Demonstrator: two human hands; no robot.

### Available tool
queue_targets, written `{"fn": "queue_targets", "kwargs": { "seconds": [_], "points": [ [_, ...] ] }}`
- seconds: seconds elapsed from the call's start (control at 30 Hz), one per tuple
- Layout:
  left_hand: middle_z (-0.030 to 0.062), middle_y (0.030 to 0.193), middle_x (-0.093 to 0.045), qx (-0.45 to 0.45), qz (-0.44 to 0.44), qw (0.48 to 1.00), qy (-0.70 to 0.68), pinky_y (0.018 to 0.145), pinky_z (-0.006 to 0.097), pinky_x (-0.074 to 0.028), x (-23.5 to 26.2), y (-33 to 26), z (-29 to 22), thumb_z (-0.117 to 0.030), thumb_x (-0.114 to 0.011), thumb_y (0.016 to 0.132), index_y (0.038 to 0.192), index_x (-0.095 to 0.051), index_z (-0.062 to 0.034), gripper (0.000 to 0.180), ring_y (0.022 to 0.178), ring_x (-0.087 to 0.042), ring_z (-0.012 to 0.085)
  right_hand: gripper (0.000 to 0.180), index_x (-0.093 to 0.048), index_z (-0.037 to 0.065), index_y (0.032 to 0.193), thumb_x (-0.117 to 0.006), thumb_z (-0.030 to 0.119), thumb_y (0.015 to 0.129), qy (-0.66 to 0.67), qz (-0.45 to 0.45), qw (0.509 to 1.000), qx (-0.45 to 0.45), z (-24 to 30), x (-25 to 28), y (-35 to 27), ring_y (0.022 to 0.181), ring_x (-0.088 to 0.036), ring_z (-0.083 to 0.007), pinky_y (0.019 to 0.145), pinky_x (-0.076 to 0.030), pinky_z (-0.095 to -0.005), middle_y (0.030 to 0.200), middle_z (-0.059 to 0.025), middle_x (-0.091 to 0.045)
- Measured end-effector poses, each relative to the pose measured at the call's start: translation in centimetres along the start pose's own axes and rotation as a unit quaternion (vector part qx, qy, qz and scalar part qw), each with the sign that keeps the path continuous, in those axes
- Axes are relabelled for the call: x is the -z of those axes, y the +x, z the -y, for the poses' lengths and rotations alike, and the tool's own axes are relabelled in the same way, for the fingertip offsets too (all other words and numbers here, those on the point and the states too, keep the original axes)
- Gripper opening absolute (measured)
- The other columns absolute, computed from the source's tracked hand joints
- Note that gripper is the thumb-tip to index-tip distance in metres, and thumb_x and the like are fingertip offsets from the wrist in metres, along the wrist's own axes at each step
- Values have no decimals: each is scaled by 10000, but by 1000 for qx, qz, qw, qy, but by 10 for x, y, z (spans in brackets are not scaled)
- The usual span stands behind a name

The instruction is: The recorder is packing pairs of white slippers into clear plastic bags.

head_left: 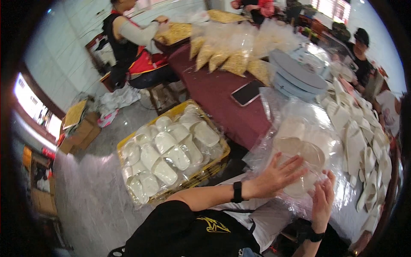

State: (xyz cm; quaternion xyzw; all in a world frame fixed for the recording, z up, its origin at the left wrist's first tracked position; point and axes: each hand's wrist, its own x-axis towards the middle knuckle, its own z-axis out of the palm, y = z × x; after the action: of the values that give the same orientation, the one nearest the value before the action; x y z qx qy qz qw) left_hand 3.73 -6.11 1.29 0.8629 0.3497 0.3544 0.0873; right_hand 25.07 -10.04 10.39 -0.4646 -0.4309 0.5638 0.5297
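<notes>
A pair of cream slippers [311,153] lies in a clear plastic bag [262,155] on the table in front of me. My left hand [278,176] rests flat over the bagged slippers, its fingers stretched out and slightly apart. At the near right side of the bag, my right hand [323,198] has its fingers bent in a pinch on the plastic; exactly what sits between the fingertips is partly hidden. Loose white slippers [357,137] are heaped on the table to the right of the bag.
A yellow crate [227,150] of bagged white slippers stands at my left. Farther back on the dark red tablecloth [205,98] are a phone [247,93], bags of small yellow pieces [235,63] and a grey-blue round container [295,73]. Other people [128,47] sit around the table.
</notes>
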Motion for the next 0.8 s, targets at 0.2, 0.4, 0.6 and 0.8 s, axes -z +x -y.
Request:
{"fn": "queue_targets", "kwargs": {
  "seconds": [0.2,0.4,0.6,0.8],
  "points": [
    [169,1604,-432,3,-108,992,-65,1223,606,-220,29,-18,5,-173,-725,874,1527,-481,-143,698,1502,-399,318,177,-563,-9,1119,-579,143,1030,-154,144,967,141,-2,0,5,1304,-521,-225,1097,-435,-394,1528,-170,-343],
    [209,1442,-599,41,-305,924,-226,1152,446,-415,111,-57,10,35,-645,912,1400,-579,39,493,1361,-568,328,401,-537,48,1421,-563,115,1027,-560,32,750,351,-14,11,52,1460,-418,-351,1193,-336,-501,1667,-160,-303],
    [165,1466,-594,235,-375,893,-86,1178,424,-363,175,-106,32,100,-542,907,1402,-604,6,508,1388,-536,301,470,-521,95,1478,-573,160,1016,-637,-49,724,261,-76,71,77,1518,-320,-367,1225,-240,-520,1662,-142,-325],
    [87,1559,-510,291,-220,868,338,1203,695,-113,193,-150,134,113,-525,800,1482,-557,-151,732,1528,-318,377,514,-516,119,1486,-604,205,987,-694,-29,684,223,-82,77,77,1535,-281,-345,1229,-178,-500,1655,-112,-343]
  ]
}}
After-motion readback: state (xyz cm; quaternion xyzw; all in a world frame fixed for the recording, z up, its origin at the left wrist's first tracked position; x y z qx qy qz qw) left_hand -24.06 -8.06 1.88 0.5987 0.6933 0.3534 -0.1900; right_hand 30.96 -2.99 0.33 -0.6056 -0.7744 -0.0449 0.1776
